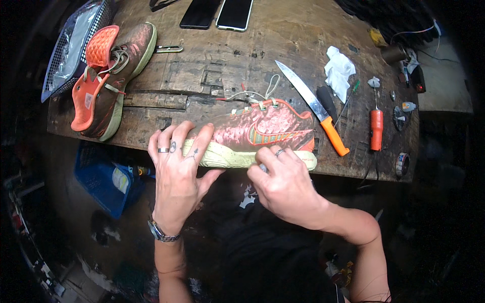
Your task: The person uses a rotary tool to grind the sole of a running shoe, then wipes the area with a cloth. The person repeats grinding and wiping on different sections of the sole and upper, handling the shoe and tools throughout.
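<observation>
A brown and pink sneaker [237, 134] lies on its side along the near edge of the workbench, its pale yellow-green sole [227, 158] facing me. At the toe end, my left hand [177, 169] grips it, fingers over the upper and thumb by the sole. My right hand [285, 187] is closed in a fist against the sole toward the heel. A small pale bit shows at its curled fingers, but what it holds is hidden. Behind the heel rests a knife [308, 98] with an orange handle, its blade pointing away from me.
The matching sneaker [124, 76] stands at the left beside a blue basket [50, 81]. Two phones [234, 14] lie at the far edge. To the right are crumpled white tissue [339, 70] and a red-handled tool [376, 130]. A blue crate [108, 187] sits below the bench [192, 55].
</observation>
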Available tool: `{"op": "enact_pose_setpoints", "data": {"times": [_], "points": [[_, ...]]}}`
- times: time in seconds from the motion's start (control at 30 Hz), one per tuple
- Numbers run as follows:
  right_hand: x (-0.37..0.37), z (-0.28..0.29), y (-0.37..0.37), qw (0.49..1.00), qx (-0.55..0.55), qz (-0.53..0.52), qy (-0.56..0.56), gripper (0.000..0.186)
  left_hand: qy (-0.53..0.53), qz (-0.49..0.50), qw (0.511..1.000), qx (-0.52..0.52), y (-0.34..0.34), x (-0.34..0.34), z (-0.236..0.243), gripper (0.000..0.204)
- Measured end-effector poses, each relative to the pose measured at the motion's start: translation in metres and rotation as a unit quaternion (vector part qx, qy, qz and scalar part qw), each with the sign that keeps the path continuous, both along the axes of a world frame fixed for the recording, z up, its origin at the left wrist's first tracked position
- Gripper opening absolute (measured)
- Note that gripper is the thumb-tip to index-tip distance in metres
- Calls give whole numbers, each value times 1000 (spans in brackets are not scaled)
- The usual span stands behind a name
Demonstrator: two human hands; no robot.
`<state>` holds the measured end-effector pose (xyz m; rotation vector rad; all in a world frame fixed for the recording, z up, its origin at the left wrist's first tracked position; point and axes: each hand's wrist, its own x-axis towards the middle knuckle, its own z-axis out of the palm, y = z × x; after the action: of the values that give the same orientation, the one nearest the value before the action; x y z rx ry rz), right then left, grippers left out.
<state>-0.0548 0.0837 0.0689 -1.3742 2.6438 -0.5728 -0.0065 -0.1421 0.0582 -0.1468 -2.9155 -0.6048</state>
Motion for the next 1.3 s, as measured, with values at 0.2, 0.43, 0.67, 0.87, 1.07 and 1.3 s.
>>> {"op": "enact_pose_setpoints", "data": {"times": [0.2,0.43,0.67,0.87,1.07,1.3], "points": [[-9,27,7,994,94,-9,-61,13,2,4,1000,4,1,11,-5,81],[5,-13,-3,995,-101,10,7,16,21,7,999,-35,6,11,-7,81],[-73,-5,162,917,-219,-322,-90,25,21,15,1000,-7,7,10,-6,84],[-103,-43,288,857,50,-492,143,84,16,23,999,-17,8,8,-4,84],[-125,-77,326,849,-120,-515,0,71,-1,34,991,-126,23,13,5,88],[-48,-33,314,798,-425,-375,-202,96,-9,-13,997,-79,60,13,6,86]]}}
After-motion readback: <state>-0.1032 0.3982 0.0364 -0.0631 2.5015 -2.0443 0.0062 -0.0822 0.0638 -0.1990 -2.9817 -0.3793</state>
